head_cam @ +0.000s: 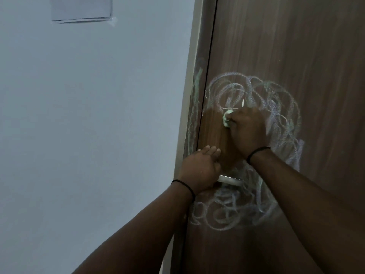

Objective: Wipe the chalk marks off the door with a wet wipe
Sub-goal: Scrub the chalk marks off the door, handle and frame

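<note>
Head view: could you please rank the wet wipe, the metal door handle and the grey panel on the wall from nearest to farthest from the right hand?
From the right hand:
1. Wet wipe, bunched in its fingers, at its left.
2. Metal door handle, below, beside the left hand.
3. Grey panel, on the wall, top left.

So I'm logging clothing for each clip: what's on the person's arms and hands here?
Both forearms are bare, with no sleeves or gloves in view. The left hand and the right hand each have a thin black band around the wrist. No rings or watch show.

Right hand point(247, 129) presses bunched wet wipe point(226, 118) against chalk-scribbled door point(296, 46); left hand point(199, 169) grips handle point(231, 179).
</note>
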Demonstrator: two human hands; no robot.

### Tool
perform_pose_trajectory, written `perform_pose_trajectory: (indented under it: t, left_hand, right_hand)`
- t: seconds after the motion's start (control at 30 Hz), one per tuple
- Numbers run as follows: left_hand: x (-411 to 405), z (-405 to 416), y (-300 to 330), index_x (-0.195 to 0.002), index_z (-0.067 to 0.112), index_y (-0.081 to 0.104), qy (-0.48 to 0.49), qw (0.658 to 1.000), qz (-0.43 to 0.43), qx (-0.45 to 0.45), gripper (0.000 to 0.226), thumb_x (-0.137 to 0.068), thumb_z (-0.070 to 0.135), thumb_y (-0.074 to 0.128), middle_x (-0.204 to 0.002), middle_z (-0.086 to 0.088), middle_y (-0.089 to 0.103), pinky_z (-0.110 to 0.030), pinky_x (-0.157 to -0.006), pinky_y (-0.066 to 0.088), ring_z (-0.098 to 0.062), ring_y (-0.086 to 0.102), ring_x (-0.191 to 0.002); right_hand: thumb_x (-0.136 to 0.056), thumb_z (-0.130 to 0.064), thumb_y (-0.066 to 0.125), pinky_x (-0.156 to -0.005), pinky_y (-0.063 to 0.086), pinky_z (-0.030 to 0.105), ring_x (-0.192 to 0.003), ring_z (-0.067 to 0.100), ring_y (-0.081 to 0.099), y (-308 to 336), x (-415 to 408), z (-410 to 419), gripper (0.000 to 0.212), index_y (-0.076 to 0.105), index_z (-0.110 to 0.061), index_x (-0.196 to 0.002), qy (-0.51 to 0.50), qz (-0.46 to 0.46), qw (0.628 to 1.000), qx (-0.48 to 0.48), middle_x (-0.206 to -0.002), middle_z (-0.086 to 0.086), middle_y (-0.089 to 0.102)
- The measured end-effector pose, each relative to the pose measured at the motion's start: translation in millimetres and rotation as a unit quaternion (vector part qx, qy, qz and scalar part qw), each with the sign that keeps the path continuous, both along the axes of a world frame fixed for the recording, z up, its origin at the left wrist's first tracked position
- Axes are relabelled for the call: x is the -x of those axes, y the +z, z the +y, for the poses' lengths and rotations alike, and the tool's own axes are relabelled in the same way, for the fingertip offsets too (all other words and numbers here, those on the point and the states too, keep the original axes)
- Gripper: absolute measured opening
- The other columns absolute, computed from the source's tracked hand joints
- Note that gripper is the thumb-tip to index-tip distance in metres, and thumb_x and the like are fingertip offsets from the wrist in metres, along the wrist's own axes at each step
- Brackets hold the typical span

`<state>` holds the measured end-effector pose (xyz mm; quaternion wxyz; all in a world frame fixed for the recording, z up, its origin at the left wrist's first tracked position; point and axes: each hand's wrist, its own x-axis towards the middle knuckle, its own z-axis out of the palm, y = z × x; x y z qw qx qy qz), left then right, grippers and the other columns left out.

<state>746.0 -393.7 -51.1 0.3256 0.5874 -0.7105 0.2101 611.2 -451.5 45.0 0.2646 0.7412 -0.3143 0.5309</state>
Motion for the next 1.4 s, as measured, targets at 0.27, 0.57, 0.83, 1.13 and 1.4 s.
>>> perform_pose_trajectory:
  t: [0.27, 0.57, 0.83, 1.13, 1.4]
  left_hand:
    - [16.2, 4.5, 9.9, -0.136, 0.019, 0.054, 0.060, 0.998, -0.001, -0.015, 0.045, -0.095, 0.033, 0.038, -0.140, -0.003, 0.054, -0.036, -0.096, 0.046, -0.022, 0.052, -0.127]
    - [22.5, 7.3, 18.2, -0.123, 0.020, 0.062, 0.090, 0.996, 0.013, -0.014, 0.041, -0.095, 0.033, 0.036, -0.129, -0.002, 0.063, -0.034, -0.086, 0.049, -0.022, 0.060, -0.115]
    - [21.7, 9.9, 17.1, -0.129, 0.024, 0.059, 0.074, 0.997, 0.016, -0.017, 0.040, -0.096, 0.030, 0.038, -0.138, -0.001, 0.056, -0.033, -0.092, 0.047, -0.019, 0.055, -0.123]
    - [16.7, 5.5, 14.5, -0.133, 0.027, 0.056, 0.080, 0.997, 0.014, -0.009, 0.042, -0.096, 0.033, 0.037, -0.140, 0.000, 0.054, -0.030, -0.089, 0.047, -0.020, 0.058, -0.119]
    - [12.2, 4.2, 12.9, -0.137, 0.027, 0.052, 0.051, 0.998, 0.019, -0.011, 0.043, -0.097, 0.032, 0.038, -0.147, 0.001, 0.047, -0.033, -0.097, 0.045, -0.019, 0.049, -0.131]
  right_hand:
    - [-0.086, -0.015, 0.066, -0.070, 0.041, 0.039, -0.077, 0.030, 0.054, -8.8, 45.2, -4.6, 0.011, 0.076, -0.014, -0.082, -0.035, -0.004, 0.999, 0.004, -0.077, 0.009, 0.065]
    - [-0.087, -0.008, 0.065, -0.069, 0.044, 0.042, -0.075, 0.031, 0.055, -14.3, 61.2, 3.0, 0.012, 0.076, -0.012, -0.085, -0.026, 0.049, 0.998, 0.014, -0.079, 0.011, 0.064]
    - [-0.086, 0.001, 0.062, -0.073, 0.050, 0.041, -0.089, 0.030, 0.058, -15.0, 25.3, 8.1, 0.014, 0.074, -0.005, -0.082, 0.031, 0.108, 0.994, 0.012, -0.089, 0.011, 0.067]
    - [-0.089, -0.001, 0.058, -0.076, 0.048, 0.040, -0.091, 0.029, 0.060, 8.4, 0.2, 8.4, 0.017, 0.075, -0.001, -0.085, 0.009, 0.095, 0.995, 0.039, -0.091, 0.011, 0.069]
    - [-0.091, -0.001, 0.058, -0.073, 0.052, 0.040, -0.094, 0.029, 0.059, 20.1, 8.7, 1.5, 0.016, 0.074, -0.005, -0.091, -0.016, 0.024, 0.998, 0.057, -0.096, 0.010, 0.069]
